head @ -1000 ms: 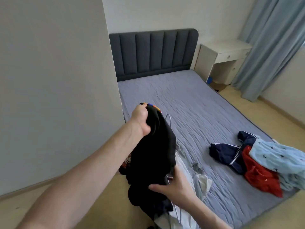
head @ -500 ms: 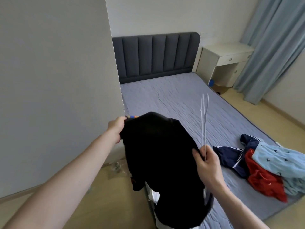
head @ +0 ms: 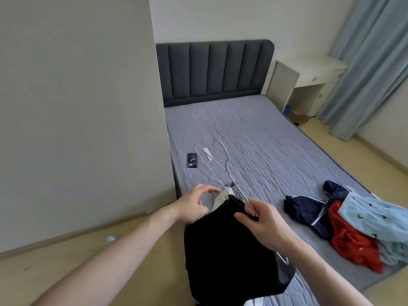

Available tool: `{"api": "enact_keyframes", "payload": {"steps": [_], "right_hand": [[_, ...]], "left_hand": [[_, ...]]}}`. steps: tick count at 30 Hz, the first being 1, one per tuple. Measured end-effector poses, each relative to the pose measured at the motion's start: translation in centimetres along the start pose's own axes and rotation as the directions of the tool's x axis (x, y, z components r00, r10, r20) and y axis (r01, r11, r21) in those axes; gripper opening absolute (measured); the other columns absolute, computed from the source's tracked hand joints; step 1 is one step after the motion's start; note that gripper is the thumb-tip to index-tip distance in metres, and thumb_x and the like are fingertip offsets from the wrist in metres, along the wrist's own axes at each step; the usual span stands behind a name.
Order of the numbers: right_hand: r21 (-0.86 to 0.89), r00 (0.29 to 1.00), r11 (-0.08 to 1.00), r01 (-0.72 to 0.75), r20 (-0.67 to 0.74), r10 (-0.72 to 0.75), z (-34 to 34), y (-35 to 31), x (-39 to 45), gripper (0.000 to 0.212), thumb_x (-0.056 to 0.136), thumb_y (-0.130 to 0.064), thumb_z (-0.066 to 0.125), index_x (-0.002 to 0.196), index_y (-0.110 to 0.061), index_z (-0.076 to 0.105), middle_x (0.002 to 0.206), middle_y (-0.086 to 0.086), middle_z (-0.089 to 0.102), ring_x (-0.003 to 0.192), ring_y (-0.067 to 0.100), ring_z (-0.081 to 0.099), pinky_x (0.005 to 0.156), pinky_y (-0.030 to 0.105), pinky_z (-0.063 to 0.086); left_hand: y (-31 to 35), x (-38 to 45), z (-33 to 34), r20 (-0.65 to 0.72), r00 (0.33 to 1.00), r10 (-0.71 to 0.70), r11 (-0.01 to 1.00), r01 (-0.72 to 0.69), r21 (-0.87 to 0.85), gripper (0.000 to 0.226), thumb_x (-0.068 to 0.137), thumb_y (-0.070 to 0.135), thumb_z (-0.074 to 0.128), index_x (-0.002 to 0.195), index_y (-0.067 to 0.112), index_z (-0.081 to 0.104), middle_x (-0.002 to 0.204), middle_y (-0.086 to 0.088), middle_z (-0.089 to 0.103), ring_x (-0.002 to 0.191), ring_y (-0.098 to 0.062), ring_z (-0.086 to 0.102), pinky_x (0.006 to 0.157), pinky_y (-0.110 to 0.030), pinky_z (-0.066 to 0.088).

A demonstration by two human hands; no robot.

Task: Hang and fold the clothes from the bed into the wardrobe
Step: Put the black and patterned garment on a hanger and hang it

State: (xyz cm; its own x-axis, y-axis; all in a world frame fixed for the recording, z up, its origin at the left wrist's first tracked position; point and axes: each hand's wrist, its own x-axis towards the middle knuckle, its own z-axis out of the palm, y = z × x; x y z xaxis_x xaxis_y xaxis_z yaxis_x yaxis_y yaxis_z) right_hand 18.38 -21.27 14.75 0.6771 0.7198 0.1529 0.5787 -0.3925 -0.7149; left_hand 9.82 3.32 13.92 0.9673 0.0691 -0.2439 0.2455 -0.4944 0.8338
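Grey bed (head: 254,133) fills the room; over its near edge the right hand (head: 265,224) pinches a white wire hanger (head: 223,164) and black garment (head: 229,257), left hand (head: 194,206) loosely curled at the collar.

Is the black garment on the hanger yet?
Partly: the hanger sticks out of the black garment, its hook outside, right hand gripping both.

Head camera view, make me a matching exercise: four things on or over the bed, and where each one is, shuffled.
Things:
1. white wire hanger
2. dark phone
3. black garment
4. red garment

Places:
A. flat on the mattress near its left edge
B. in the clothes pile, under a light blue piece
C. pinched in the right hand
D. draped below both hands

Pairs: 1-C, 2-A, 3-D, 4-B
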Motion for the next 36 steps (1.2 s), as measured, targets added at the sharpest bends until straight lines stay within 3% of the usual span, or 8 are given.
{"api": "enact_keyframes", "payload": {"steps": [6, 12, 16, 19, 21, 24, 30, 36], "right_hand": [[0.023, 0.998, 0.999, -0.027, 0.060, 0.025, -0.4, -0.1, -0.3, 0.048, 0.085, -0.051, 0.071, 0.069, -0.029, 0.031, 0.061, -0.013, 0.034, 0.060, 0.007, 0.028, 0.055, 0.025, 0.029], [0.092, 0.993, 0.993, -0.079, 0.100, 0.070, -1.3, 0.3, -0.4, 0.055, 0.084, -0.041, 0.077, 0.074, -0.016, 0.030, 0.059, -0.012, 0.032, 0.055, 0.006, 0.028, 0.051, 0.019, 0.030], [0.059, 0.990, 0.995, -0.075, 0.125, 0.067, -1.0, 0.9, -0.9, 0.056, 0.083, -0.038, 0.078, 0.072, -0.017, 0.027, 0.058, -0.011, 0.030, 0.056, 0.008, 0.027, 0.052, 0.021, 0.030], [-0.015, 0.987, 1.000, 0.008, 0.158, -0.006, 0.2, 0.8, -1.2, 0.055, 0.080, -0.044, 0.074, 0.068, -0.019, 0.026, 0.057, -0.009, 0.031, 0.056, 0.010, 0.028, 0.054, 0.026, 0.030], [-0.039, 0.976, 0.997, 0.069, 0.208, -0.060, 1.1, 0.5, -1.4, 0.054, 0.079, -0.048, 0.071, 0.067, -0.022, 0.026, 0.057, -0.008, 0.034, 0.056, 0.013, 0.029, 0.054, 0.026, 0.030], [-0.037, 0.941, 0.988, 0.148, 0.313, -0.129, 2.4, 0.2, -2.0, 0.047, 0.080, -0.049, 0.070, 0.068, -0.026, 0.030, 0.059, -0.010, 0.042, 0.057, 0.015, 0.032, 0.052, 0.024, 0.030], [0.036, 0.853, 0.972, 0.232, 0.473, -0.221, 2.3, 0.7, -3.3, 0.040, 0.078, -0.051, 0.067, 0.066, -0.030, 0.035, 0.057, -0.012, 0.041, 0.056, 0.012, 0.035, 0.055, 0.020, 0.036], [0.101, 0.775, 0.957, 0.270, 0.568, -0.279, 1.7, 1.4, -5.6, 0.037, 0.072, -0.047, 0.065, 0.065, -0.026, 0.034, 0.057, -0.009, 0.038, 0.056, 0.010, 0.033, 0.053, 0.026, 0.031]], "left_hand": [[1.2, -0.3, 2.1, 0.224, 0.974, 0.024, 0.995, -0.046, 0.094, 0.058, 0.089, 0.004, 0.061, 0.137, 0.035, 0.058, 0.145, 0.010, 0.042, 0.076, -0.008, 0.051, 0.077, -0.018, 0.046], [1.1, -1.0, 1.8, 0.197, 0.979, 0.046, 0.870, -0.136, 0.474, 0.017, 0.078, 0.049, 0.063, 0.090, 0.038, 0.059, 0.122, 0.028, 0.045, 0.090, -0.006, 0.054, 0.084, -0.030, 0.046], [-0.7, -2.7, 1.3, 0.059, 0.967, -0.247, 0.757, 0.154, 0.635, 0.075, 0.069, 0.091, 0.045, 0.085, 0.021, 0.068, 0.100, 0.011, 0.061, 0.081, -0.019, 0.063, 0.073, -0.039, 0.052], [-1.9, -4.3, 1.9, -0.083, 0.849, -0.522, 0.679, 0.473, 0.562, 0.127, 0.053, 0.113, 0.014, 0.086, 0.000, 0.062, 0.086, -0.016, 0.066, 0.081, -0.032, 0.066, 0.065, -0.037, 0.041], [-2.5, -5.2, 3.1, -0.140, 0.787, -0.601, 0.641, 0.579, 0.504, 0.130, 0.061, 0.109, 0.017, 0.096, -0.007, 0.064, 0.105, -0.022, 0.070, 0.100, -0.036, 0.069, 0.071, -0.038, 0.041], [-2.3, -6.4, 5.1, -0.167, 0.721, -0.673, 0.597, 0.662, 0.453, 0.070, 0.077, 0.069, 0.059, 0.099, 0.003, 0.070, 0.110, -0.018, 0.073, 0.099, -0.033, 0.072, 0.070, -0.032, 0.054], [-1.1, -9.0, 10.1, 0.263, 0.529, -0.807, 0.548, 0.837, -0.001, 0.038, 0.092, 0.014, 0.046, 0.121, -0.005, 0.062, 0.123, -0.021, 0.070, 0.101, -0.030, 0.074, 0.086, -0.041, 0.063], [-1.1, -12.0, 16.6, -0.028, 0.553, -0.833, 0.548, 0.830, 0.103, 0.025, 0.088, 0.011, 0.052, 0.098, -0.006, 0.068, 0.109, -0.021, 0.075, 0.097, -0.032, 0.075, 0.074, -0.042, 0.062]]}}
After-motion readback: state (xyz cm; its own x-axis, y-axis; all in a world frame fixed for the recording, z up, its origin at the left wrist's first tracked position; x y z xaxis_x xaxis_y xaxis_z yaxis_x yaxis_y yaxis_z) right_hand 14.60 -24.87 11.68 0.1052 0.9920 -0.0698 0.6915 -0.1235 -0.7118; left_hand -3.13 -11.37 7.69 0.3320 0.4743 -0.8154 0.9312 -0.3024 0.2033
